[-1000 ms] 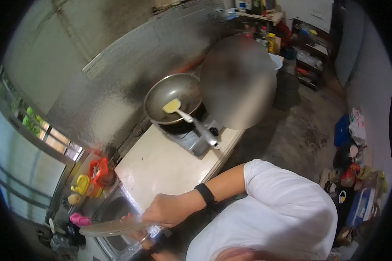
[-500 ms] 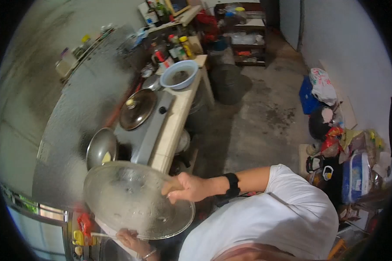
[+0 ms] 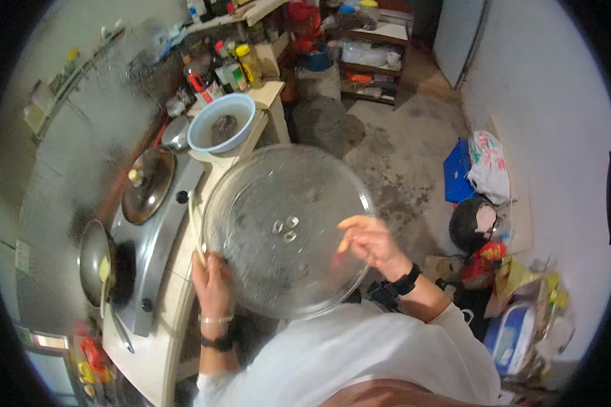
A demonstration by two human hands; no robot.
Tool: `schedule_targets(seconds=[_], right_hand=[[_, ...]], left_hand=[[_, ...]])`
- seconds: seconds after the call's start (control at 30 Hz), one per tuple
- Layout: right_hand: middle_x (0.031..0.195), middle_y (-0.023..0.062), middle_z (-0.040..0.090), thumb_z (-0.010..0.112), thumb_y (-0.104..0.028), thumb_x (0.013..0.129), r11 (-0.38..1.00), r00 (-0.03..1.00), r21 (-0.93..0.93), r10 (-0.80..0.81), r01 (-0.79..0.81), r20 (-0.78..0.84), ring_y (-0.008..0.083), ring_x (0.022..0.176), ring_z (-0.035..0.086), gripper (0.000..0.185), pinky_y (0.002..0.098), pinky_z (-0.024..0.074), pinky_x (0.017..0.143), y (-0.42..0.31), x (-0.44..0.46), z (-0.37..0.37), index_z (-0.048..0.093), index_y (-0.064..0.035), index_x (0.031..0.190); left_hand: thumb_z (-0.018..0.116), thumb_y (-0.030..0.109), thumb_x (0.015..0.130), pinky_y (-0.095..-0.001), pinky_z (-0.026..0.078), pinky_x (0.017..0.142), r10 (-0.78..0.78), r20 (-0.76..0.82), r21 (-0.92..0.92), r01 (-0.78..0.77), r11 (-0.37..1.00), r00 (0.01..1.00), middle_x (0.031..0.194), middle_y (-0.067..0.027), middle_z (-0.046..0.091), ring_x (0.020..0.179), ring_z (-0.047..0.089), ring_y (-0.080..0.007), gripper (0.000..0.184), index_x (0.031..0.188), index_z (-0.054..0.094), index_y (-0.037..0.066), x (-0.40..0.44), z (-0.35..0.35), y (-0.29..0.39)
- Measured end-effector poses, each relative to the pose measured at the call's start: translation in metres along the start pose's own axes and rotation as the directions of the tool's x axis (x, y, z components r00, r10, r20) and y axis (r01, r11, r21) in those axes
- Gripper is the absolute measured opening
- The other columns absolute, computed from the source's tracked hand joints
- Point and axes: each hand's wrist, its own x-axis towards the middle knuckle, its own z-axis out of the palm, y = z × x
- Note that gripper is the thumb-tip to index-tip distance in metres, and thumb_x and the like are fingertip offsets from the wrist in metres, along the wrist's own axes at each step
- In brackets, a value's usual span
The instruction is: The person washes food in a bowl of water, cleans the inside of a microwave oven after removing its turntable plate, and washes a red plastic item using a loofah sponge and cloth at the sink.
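Observation:
A large round clear glass plate [image 3: 278,203], wet with drops and marked by small raised bumps at its centre, is held up in front of my body. My right hand [image 3: 373,247] grips its right rim, thumb and fingers on either side of the glass. At the left rim, my left hand [image 3: 212,281] is closed around a pair of pale chopsticks [image 3: 195,216] pointing upward. This hand is against or just beside the plate's edge; which one I cannot tell.
Left of me, a gas stove [image 3: 157,247] on the counter carries a wok [image 3: 91,254] with a pale-handled utensil and a lidded pan [image 3: 149,193]. Beyond are a blue basin [image 3: 207,146] and several bottles [image 3: 231,71]. Bags and a blue crate [image 3: 457,169] line the right wall.
The plate has swung rightward, away from the wok, and turned more toward me. My left hand has risen to its left rim with the chopsticks. The view has shifted right.

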Motion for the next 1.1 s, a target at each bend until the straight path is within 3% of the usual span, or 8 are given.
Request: schedule_targets(seconds=[0.27,0.37,0.43,0.57,0.77,0.87,1.0,1.1], right_hand=[[0.077,0.0206,0.062,0.049,-0.005,0.076,0.977,0.96,-0.11,-0.199,0.18,-0.195,0.0058,0.038,0.035,0.032,0.0184,0.027,0.035,-0.122,0.073,-0.102,0.052,0.0055,0.106],[0.076,0.0204,0.062,0.049,-0.005,0.075,0.969,0.913,-0.145,-0.239,0.201,-0.331,0.0057,0.038,0.034,0.033,0.0187,0.026,0.035,-0.156,0.089,-0.128,0.052,0.0055,0.106],[0.076,0.0203,0.062,0.049,-0.005,0.075,0.958,0.88,-0.176,-0.278,0.226,-0.385,0.0056,0.037,0.033,0.033,0.0187,0.0255,0.035,-0.179,0.103,-0.148,0.052,0.0055,0.106],[0.074,0.0186,0.062,0.052,-0.01,0.073,0.913,0.806,-0.309,-0.387,0.267,-0.448,0.0056,0.037,0.034,0.034,0.0193,0.0265,0.036,-0.218,0.135,-0.207,0.053,0.0052,0.103],[0.07,0.0184,0.061,0.053,-0.01,0.071,0.892,0.778,-0.25,-0.45,0.376,-0.438,0.0077,0.037,0.034,0.031,0.0192,0.0272,0.038,-0.292,0.21,-0.318,0.057,0.0052,0.098],[0.069,0.0186,0.061,0.053,-0.009,0.072,0.915,0.786,-0.219,-0.402,0.338,-0.47,0.0085,0.039,0.035,0.03,0.0192,0.0279,0.039,-0.341,0.262,-0.372,0.057,0.0045,0.099],[0.069,0.0186,0.062,0.053,-0.009,0.072,0.913,0.829,-0.217,-0.406,0.346,-0.384,0.0085,0.039,0.035,0.03,0.0196,0.0271,0.037,-0.405,0.327,-0.421,0.058,0.0031,0.099],[0.07,0.0187,0.062,0.053,-0.01,0.073,0.913,0.854,-0.202,-0.404,0.354,-0.329,0.0082,0.038,0.035,0.03,0.02,0.0262,0.036,-0.441,0.379,-0.46,0.058,0.0019,0.099]], left_hand=[[0.044,0.022,0.091,-0.0224,0.042,0.053,-0.019,0.315,-0.186,0.081,0.979,0.949,0.068,-0.002,0.048,0.06,0.049,-0.0095,0.018,0.09,0.046,0.005,0.16,0.151,-0.03],[0.044,0.026,0.091,-0.024,0.047,0.061,-0.12,0.449,-0.151,0.208,0.966,0.885,0.089,-0.0052,0.054,0.075,0.054,-0.0114,0.024,0.095,0.048,0.003,0.214,0.204,-0.032],[0.044,0.026,0.091,-0.0244,0.047,0.064,0.049,0.435,-0.067,-0.023,0.998,0.899,0.093,-0.0047,0.054,0.077,0.055,-0.0121,0.026,0.099,0.048,0.002,0.246,0.238,-0.038],[0.043,0.032,0.091,-0.0268,0.048,0.067,0.136,0.351,-0.085,-0.113,0.99,0.927,0.092,-0.0072,0.055,0.08,0.056,-0.0141,0.031,0.097,0.049,0.002,0.306,0.304,-0.049],[0.049,0.01,0.088,-0.0239,0.044,0.054,0.343,-0.107,-0.488,-0.35,0.8,0.933,0.077,-0.0067,0.054,0.06,0.049,-0.0112,0.018,0.102,0.038,0.006,0.392,0.432,-0.031],[0.055,0.005,0.083,-0.0197,0.041,0.052,0.474,-0.193,-0.402,-0.51,0.761,0.859,0.073,-0.0061,0.054,0.06,0.049,-0.0085,0.032,0.11,0.038,0.005,0.45,0.487,-0.008],[0.063,0.008,0.078,-0.021,0.039,0.054,0.613,-0.208,0.057,-0.616,0.786,0.762,0.068,-0.0029,0.055,0.059,0.046,-0.0092,0.013,0.087,0.061,0.0,0.532,0.536,0.026],[0.061,0.012,0.08,-0.0249,0.041,0.057,0.684,-0.13,0.247,-0.645,0.723,0.718,0.068,-0.0081,0.058,0.062,0.051,-0.0114,0.013,0.085,0.062,0.0,0.601,0.557,0.062]])
